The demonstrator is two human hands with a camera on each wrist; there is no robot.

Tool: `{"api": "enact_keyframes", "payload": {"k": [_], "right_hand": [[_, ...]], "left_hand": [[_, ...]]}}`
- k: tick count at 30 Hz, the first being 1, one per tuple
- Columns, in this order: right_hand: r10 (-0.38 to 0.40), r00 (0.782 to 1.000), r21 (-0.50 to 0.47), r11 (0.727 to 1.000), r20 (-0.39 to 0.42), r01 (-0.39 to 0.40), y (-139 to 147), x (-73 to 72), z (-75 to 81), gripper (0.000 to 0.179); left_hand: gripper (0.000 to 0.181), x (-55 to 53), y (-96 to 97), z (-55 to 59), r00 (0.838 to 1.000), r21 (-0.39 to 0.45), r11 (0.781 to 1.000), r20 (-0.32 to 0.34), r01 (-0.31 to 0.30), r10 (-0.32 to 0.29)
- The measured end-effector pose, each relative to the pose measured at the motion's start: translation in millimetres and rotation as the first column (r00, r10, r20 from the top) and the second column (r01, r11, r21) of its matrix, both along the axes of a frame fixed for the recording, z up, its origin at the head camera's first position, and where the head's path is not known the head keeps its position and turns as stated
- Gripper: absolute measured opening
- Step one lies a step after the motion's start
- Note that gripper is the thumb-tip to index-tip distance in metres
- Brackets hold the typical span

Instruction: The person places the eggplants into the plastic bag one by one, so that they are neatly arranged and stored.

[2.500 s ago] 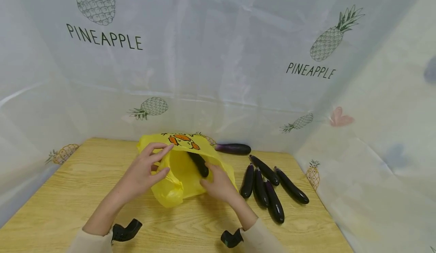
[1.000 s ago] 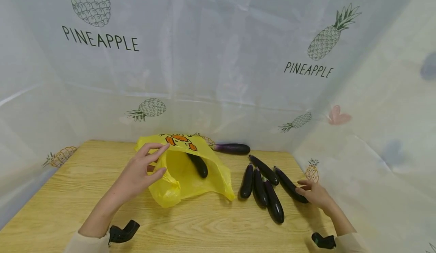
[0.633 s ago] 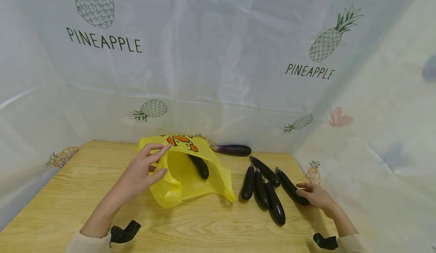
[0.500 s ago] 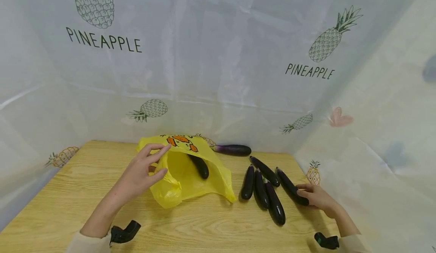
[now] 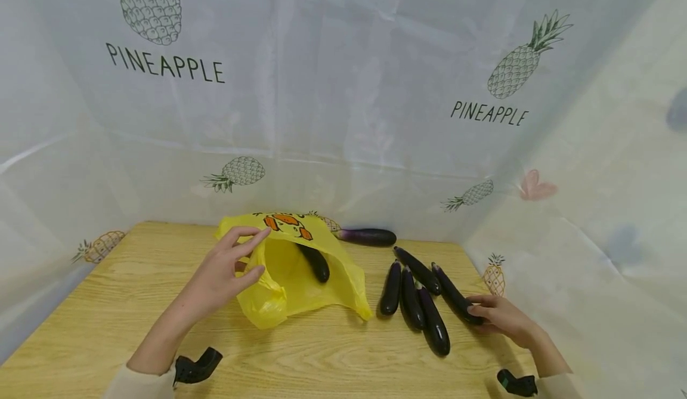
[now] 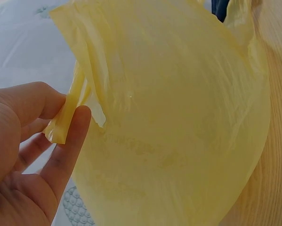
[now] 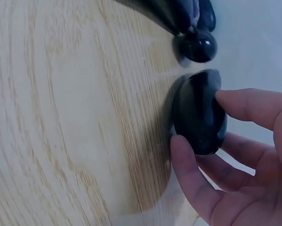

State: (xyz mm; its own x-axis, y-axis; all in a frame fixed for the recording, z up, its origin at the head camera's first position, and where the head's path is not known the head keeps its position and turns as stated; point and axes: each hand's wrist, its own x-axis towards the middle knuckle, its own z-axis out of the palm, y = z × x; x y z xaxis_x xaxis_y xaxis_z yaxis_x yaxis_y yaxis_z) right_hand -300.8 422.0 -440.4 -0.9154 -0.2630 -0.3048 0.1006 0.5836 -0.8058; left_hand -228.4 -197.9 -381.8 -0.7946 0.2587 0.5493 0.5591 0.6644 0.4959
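Note:
In the left wrist view my left hand (image 6: 25,141) pinches a folded strip of the yellow plastic bag (image 6: 169,122) between thumb and fingers. The bag lies on its side with its mouth facing me, a cartoon duck printed on top. Inside it is one dark eggplant (image 5: 316,265), its far end hidden. Over on the right, my right hand (image 5: 507,319) grips the thick near end of the outermost eggplant (image 5: 451,288). Seen from the right wrist, thumb and fingers straddle that eggplant's rounded end (image 7: 199,113), which is low over the wood.
Several more eggplants (image 5: 412,300) lie grouped left of the gripped one, and another eggplant (image 5: 370,237) rests at the table's back edge beside the bag. A wooden table (image 5: 300,363) meets pineapple-print sheeting (image 5: 343,118) at the back and sides.
My right hand has left the bag's mouth and moved right to the outermost eggplant, its fingers closing round the near end and shifting it slightly. My left hand stays at the bag.

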Motion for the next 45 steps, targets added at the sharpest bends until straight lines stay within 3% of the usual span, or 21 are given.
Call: {"api": "enact_keyframes", "payload": {"k": [6,11,21,32,45], "right_hand": [[0.046,0.999,0.017,0.999,-0.023,-0.046,-5.1,-3.4,-1.7,0.065],[0.01,1.0,0.025,1.0,-0.027,-0.009,-8.2,-3.9,0.5,0.06],[0.073,0.993,-0.093,0.994,0.095,-0.064,-5.8,-4.0,-1.6,0.072],[0.089,0.992,-0.106,0.991,0.087,-0.08,-6.8,-2.6,-5.1,0.074],[0.061,0.995,-0.133,0.99,0.072,-0.051,-5.1,1.9,-8.6,0.069]], "left_hand": [[0.073,0.6,-0.4,0.5,1.0,-0.006,1.0,-0.01,-0.001,0.001],[0.074,0.0,0.0,0.8,1.0,-0.002,1.0,-0.002,0.005,-0.005],[0.073,0.3,0.2,0.7,1.0,-0.002,1.0,0.003,0.003,-0.003],[0.073,1.5,1.2,1.4,1.0,-0.001,1.0,0.021,-0.01,0.01],[0.073,-0.6,1.4,-0.9,1.0,-0.004,1.0,-0.006,0.01,-0.01]]}}
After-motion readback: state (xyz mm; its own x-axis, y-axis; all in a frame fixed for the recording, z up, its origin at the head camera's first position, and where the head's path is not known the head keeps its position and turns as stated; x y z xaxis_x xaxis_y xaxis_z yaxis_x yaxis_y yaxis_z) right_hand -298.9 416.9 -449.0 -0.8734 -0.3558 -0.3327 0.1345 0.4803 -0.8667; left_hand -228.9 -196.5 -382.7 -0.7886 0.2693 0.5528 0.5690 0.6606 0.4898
